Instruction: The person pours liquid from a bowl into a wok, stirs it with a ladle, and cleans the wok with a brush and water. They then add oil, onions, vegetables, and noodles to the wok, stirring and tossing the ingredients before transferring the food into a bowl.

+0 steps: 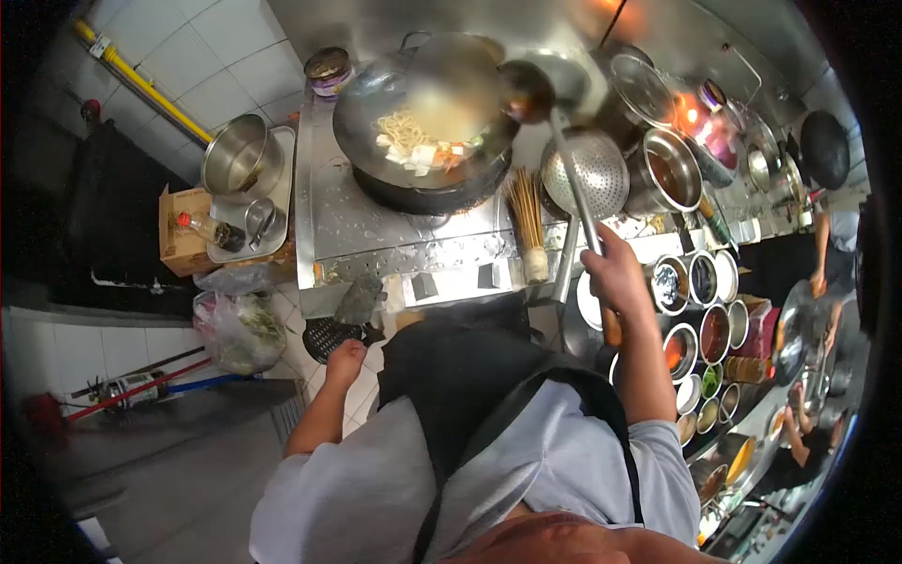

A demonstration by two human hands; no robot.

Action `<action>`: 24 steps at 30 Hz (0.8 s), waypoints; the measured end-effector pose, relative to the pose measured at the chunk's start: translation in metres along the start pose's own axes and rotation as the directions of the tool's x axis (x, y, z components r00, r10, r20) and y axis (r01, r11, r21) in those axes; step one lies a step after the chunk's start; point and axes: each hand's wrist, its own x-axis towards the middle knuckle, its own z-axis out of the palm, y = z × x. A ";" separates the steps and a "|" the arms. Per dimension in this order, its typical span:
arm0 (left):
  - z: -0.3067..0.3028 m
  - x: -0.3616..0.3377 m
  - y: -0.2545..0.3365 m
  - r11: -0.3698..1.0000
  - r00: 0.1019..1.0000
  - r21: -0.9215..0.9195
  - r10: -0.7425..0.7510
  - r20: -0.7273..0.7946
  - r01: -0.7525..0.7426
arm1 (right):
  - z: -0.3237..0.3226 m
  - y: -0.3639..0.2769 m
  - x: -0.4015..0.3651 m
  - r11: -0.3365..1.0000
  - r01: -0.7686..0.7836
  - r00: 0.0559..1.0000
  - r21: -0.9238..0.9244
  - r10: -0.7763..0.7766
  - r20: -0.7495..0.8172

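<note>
My right hand (615, 273) is wrapped around the long handle of a metal ladle (575, 179). The ladle's dark bowl hangs just right of a black wok (366, 132). Inside the wok lie noodles (404, 132), with white pieces and orange bits beside them; steam blurs its far part. Lower left, away from the stove, my left hand (348, 362) is closed; whether it holds anything is hidden. A grey cloth (360, 299) hangs above it at the stove's front edge. Beside that hand is a black perforated piece (327, 340).
Right of the wok are a perforated strainer (587, 174), a bamboo brush (528, 221) and a pot of brown liquid (665, 169). Several seasoning containers (714, 329) line my right side. A steel pot (242, 158) stands left. Other people's hands (819, 282) show far right.
</note>
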 end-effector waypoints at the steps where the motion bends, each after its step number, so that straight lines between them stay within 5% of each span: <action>1: -0.003 -0.001 0.004 0.999 1.000 0.044 -0.014 0.007 0.014 | 0.014 0.007 0.019 0.989 0.120 0.993 -0.087 -0.121 -0.014; 2: -0.010 -0.021 0.021 0.993 0.984 -0.047 0.097 -0.147 -0.105 | 0.022 -0.001 0.032 0.976 0.184 0.983 -0.118 -0.186 -0.006; 5: -0.013 -0.026 0.008 0.984 0.960 -0.047 0.155 -0.235 -0.170 | 0.049 -0.034 0.049 0.944 0.091 0.994 -0.317 -0.104 -0.026; 7: -0.011 -0.026 0.008 0.970 0.959 -0.176 0.121 -0.255 -0.170 | 0.074 -0.031 0.077 0.903 0.212 0.964 -0.374 -0.256 -0.072; 9: -0.018 -0.030 0.042 0.887 0.968 -0.430 0.066 -0.243 -0.169 | 0.098 -0.048 0.105 0.882 0.054 0.998 -0.468 -0.065 -0.007; 10: -0.021 -0.028 0.056 0.870 0.972 -0.455 0.100 -0.211 -0.189 | 0.111 -0.042 0.117 0.883 0.044 0.998 -0.466 -0.056 -0.012; 12: -0.028 -0.024 0.089 0.819 0.970 -0.525 0.149 -0.194 -0.231 | 0.136 -0.029 0.141 0.892 0.271 0.962 -0.361 -0.259 0.082; 17: -0.041 -0.009 0.166 0.724 0.942 -0.603 0.279 -0.186 -0.334 | 0.107 -0.063 0.073 0.898 0.269 0.958 -0.349 -0.214 0.189; 19: -0.037 0.011 0.187 0.759 0.894 -0.489 0.434 -0.110 -0.429 | 0.091 -0.072 0.054 0.946 0.199 0.930 -0.255 -0.100 0.354; 21: -0.050 0.019 0.264 0.581 0.608 -0.183 0.777 -0.163 -0.793 | 0.107 -0.049 0.070 0.923 0.197 0.959 -0.330 -0.112 0.261; 24: -0.035 0.052 0.330 0.349 0.317 0.095 0.915 -0.251 -0.932 | 0.125 -0.046 0.076 0.883 0.156 0.984 -0.443 -0.099 0.149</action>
